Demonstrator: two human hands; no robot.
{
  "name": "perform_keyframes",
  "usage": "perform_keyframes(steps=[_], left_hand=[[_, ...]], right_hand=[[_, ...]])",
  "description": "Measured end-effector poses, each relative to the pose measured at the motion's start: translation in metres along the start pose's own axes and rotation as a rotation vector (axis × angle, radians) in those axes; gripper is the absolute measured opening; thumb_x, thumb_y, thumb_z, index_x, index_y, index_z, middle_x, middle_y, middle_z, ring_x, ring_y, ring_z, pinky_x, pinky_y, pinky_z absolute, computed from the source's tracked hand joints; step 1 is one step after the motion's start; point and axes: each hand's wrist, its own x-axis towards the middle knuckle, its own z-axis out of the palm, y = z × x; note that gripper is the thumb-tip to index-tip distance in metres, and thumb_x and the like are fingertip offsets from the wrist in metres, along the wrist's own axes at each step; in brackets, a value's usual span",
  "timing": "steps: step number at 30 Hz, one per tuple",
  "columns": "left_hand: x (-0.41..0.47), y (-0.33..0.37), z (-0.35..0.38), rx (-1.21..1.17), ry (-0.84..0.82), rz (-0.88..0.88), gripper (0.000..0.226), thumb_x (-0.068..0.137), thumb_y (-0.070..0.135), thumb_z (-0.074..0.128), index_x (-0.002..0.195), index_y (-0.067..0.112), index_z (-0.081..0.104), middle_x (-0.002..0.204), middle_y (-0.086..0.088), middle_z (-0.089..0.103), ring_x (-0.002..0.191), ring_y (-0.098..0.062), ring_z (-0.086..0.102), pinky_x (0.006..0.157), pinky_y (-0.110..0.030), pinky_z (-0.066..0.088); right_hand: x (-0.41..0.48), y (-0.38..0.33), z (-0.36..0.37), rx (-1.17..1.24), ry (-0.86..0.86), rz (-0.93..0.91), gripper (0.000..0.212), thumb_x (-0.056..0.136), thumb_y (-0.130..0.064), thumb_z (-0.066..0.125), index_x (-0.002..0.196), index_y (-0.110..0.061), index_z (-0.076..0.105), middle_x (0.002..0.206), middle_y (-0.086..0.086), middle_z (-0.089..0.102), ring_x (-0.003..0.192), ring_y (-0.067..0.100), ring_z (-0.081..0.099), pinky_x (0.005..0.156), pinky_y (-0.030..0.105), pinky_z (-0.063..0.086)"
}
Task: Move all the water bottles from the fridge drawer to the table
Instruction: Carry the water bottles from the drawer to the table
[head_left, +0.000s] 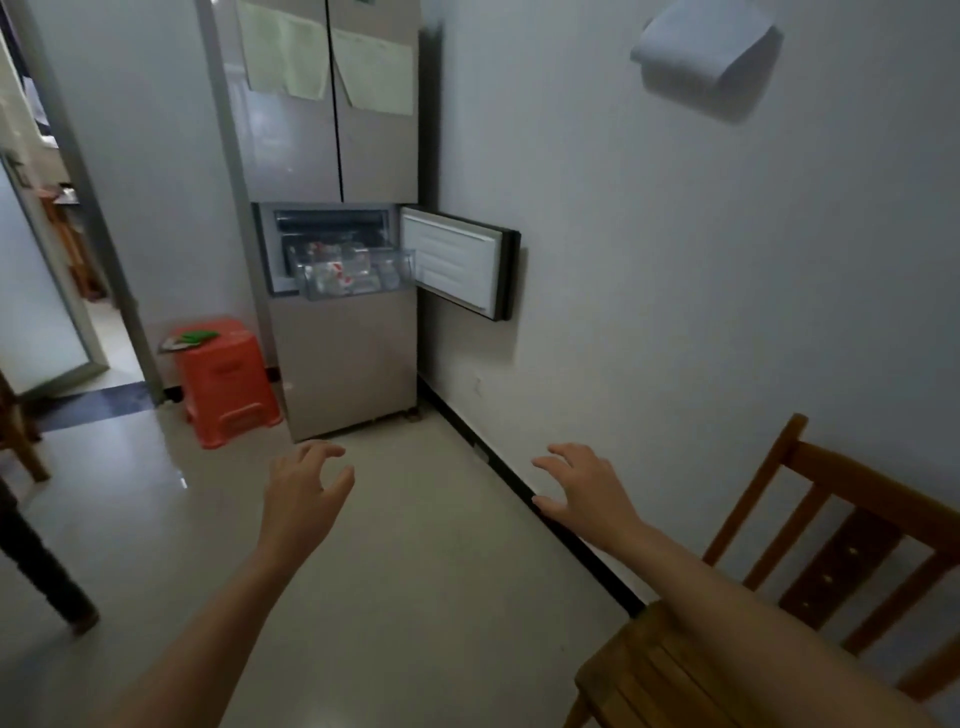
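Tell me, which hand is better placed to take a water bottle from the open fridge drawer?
Probably the left hand: it lies nearly below the clear plastic fridge drawer holding the water bottles. The right hand is further right, below the open white-lined door. Both are empty.

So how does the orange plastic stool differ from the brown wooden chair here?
The orange plastic stool is moulded and backless; the brown wooden chair has a slatted backrest. The stool stands left of the beige fridge with a green item on top; the chair stands by the right wall, nearer the camera, partly cut off by the frame. Both stand upright on the pale floor.
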Motion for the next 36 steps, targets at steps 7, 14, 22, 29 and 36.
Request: perform_keyframes(steps=[7,14,22,29,36], left_hand=[[0.081,-0.01,0.037,-0.024,0.004,0.009,0.023,0.079,0.01,0.067,0.102,0.005,0.065,0.112,-0.015,0.061,0.101,-0.036,0.054,0.09,-0.049,0.042],[0.132,-0.013,0.084,-0.034,0.014,-0.039,0.022,0.081,0.01,0.065,0.103,0.004,0.065,0.114,-0.017,0.06,0.111,-0.033,0.048,0.094,-0.042,0.037],[0.234,-0.004,0.144,-0.016,0.087,-0.011,0.02,0.079,0.004,0.067,0.098,0.001,0.065,0.108,-0.016,0.061,0.106,-0.034,0.052,0.087,-0.032,0.034],[0.315,0.007,0.185,0.021,0.156,-0.045,0.019,0.078,0.003,0.068,0.096,0.001,0.066,0.107,-0.015,0.062,0.106,-0.031,0.052,0.086,-0.027,0.031],[0.356,-0.027,0.205,0.071,0.175,-0.13,0.018,0.072,-0.003,0.071,0.089,-0.001,0.067,0.101,-0.02,0.064,0.1,-0.039,0.055,0.083,-0.04,0.041]], right_hand=[[0.091,0.025,0.024,0.024,0.01,0.019,0.047,0.08,-0.027,0.066,0.124,-0.012,0.055,0.131,0.013,0.049,0.126,0.025,0.041,0.098,0.039,0.032],[0.16,0.055,0.051,0.052,-0.02,-0.011,0.05,0.077,-0.034,0.065,0.121,-0.013,0.057,0.129,0.013,0.052,0.123,0.027,0.044,0.096,0.041,0.034],[0.272,0.125,0.077,0.115,0.011,-0.08,0.048,0.079,-0.026,0.068,0.123,-0.011,0.056,0.13,0.014,0.05,0.125,0.027,0.043,0.096,0.039,0.033],[0.375,0.165,0.099,0.156,-0.02,-0.187,0.05,0.082,-0.03,0.064,0.129,-0.015,0.05,0.133,0.009,0.046,0.127,0.022,0.039,0.098,0.032,0.03],[0.452,0.174,0.148,0.182,-0.083,-0.243,0.051,0.085,-0.033,0.06,0.132,-0.019,0.046,0.141,0.004,0.039,0.131,0.016,0.033,0.102,0.03,0.026]])
